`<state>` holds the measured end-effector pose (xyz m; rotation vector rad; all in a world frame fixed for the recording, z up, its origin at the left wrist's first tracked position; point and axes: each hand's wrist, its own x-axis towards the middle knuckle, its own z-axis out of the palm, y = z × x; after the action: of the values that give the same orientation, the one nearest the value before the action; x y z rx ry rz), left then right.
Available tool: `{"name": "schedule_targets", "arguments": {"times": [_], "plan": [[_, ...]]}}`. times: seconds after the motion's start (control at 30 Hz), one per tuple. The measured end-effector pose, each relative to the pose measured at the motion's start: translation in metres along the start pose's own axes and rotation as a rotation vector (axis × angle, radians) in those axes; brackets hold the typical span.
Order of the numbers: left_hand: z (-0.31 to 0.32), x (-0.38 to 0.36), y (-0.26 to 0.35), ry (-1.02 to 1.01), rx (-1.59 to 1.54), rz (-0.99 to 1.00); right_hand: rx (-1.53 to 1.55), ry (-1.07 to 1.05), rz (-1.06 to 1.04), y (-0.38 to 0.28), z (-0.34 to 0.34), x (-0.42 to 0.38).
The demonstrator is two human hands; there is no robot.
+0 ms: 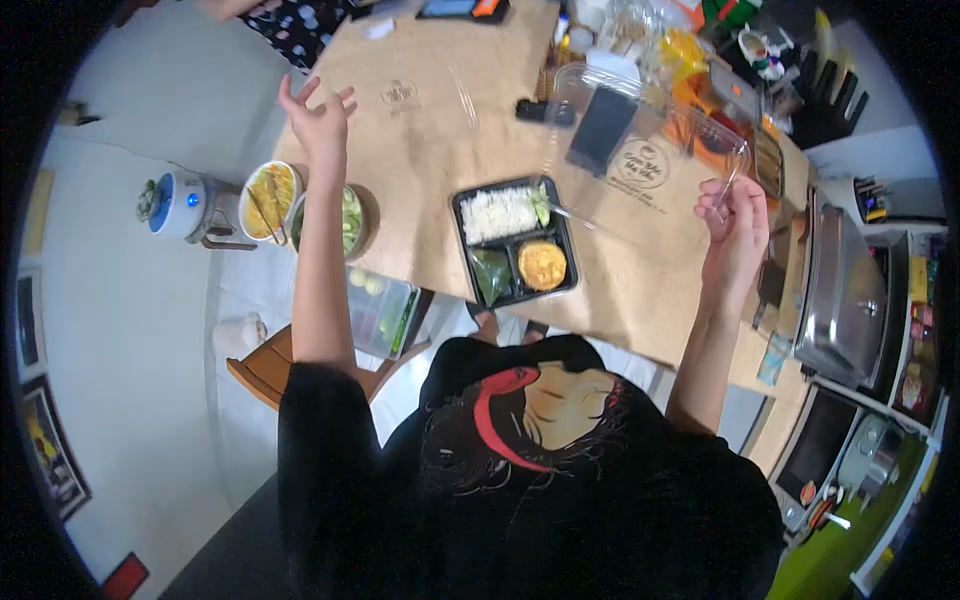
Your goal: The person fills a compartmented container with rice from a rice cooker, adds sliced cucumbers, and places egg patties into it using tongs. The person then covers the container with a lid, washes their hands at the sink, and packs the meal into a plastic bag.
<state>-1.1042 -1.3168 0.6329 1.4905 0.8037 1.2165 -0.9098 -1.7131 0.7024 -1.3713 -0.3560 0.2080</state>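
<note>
My right hand (pixel 738 215) pinches the near right corner of a clear plastic lid (pixel 725 130) with a dark printed logo, raised at the table's right side. My left hand (pixel 322 120) is held over the left side with its fingers spread and nothing in it. Close to it is a second printed logo (pixel 398 93) with glossy streaks, perhaps on another clear lid. Between my arms sits a black compartment tray (pixel 508 242) holding white rice (pixel 498 215), cucumber slices (pixel 541 205), a round yellow patty (pixel 542 265) and a green leaf-like piece (pixel 491 274).
Left of the tray, a bowl of yellow food (pixel 268 205) with chopsticks stands beside a bowl of sliced cucumber (pixel 352 222). Below them is a clear container (pixel 385 312) by a wooden chair (pixel 262 368). A dark phone-like slab (pixel 600 130) lies under the lid. Packages crowd the back right. Another person's patterned clothing (pixel 300 30) shows at the far left.
</note>
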Motion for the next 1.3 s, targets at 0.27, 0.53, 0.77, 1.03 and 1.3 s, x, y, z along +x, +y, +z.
{"name": "schedule_targets", "arguments": {"times": [0.27,0.53,0.77,1.03,1.3], "plan": [[0.006,-0.019,-0.121,0.07,0.739,0.225,-0.105,-0.154,0.537,0.121,-0.012,-0.009],[0.012,-0.233,-0.045,-0.373,0.336,-0.059,-0.446,-1.0,0.152,0.232,0.109,0.051],[0.023,-0.27,-0.057,-0.433,0.536,0.115,-0.709,-1.117,-0.21,0.247,0.141,0.03],[0.037,-0.288,-0.078,-0.376,0.546,0.048,-0.969,-0.645,-0.581,0.217,0.116,0.004],[0.044,-0.285,-0.068,-0.439,0.765,0.083,-1.002,-0.825,-0.595,0.226,0.066,-0.032]]}}
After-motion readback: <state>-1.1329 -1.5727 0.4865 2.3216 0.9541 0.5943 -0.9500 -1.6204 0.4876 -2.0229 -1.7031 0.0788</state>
